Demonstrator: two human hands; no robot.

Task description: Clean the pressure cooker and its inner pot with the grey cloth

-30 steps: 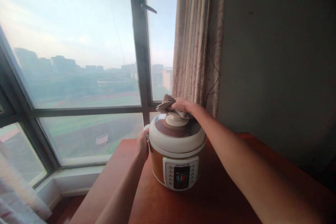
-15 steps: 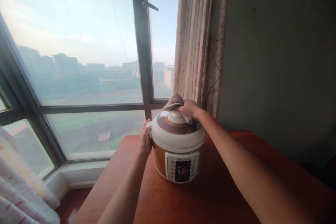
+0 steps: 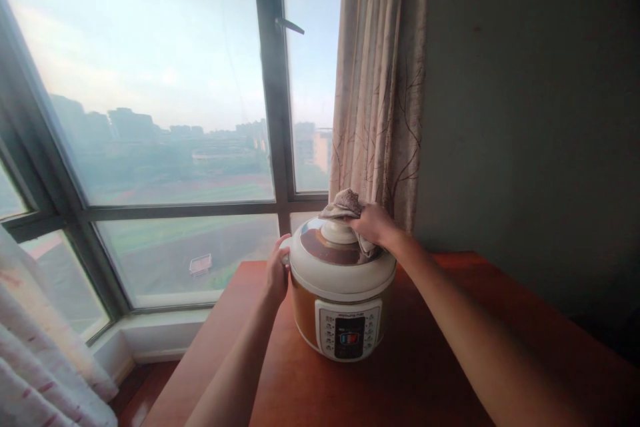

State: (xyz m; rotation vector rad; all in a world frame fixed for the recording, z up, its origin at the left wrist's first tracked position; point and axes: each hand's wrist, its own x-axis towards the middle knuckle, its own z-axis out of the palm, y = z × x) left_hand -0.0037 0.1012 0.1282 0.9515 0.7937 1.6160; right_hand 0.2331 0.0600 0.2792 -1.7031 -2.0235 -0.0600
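A round electric pressure cooker (image 3: 342, 293) with a cream and brown lid stands on a reddish wooden table (image 3: 415, 373). Its control panel faces me. My left hand (image 3: 278, 271) is wrapped on the cooker's left side, by the lid's rim. My right hand (image 3: 374, 223) presses a crumpled brownish cloth (image 3: 345, 203) onto the lid, just right of the cream knob (image 3: 339, 231). Its fingers are closed on the cloth.
A large window (image 3: 165, 113) with a dark frame fills the left and centre, its handle high up. A patterned beige curtain (image 3: 377, 80) hangs behind the cooker. A dark wall (image 3: 530, 113) stands on the right. Another light curtain (image 3: 45, 367) shows at bottom left.
My right hand and the cloth have moved to the right across the lid, from behind the knob to its right side. The left hand stays on the cooker's side.
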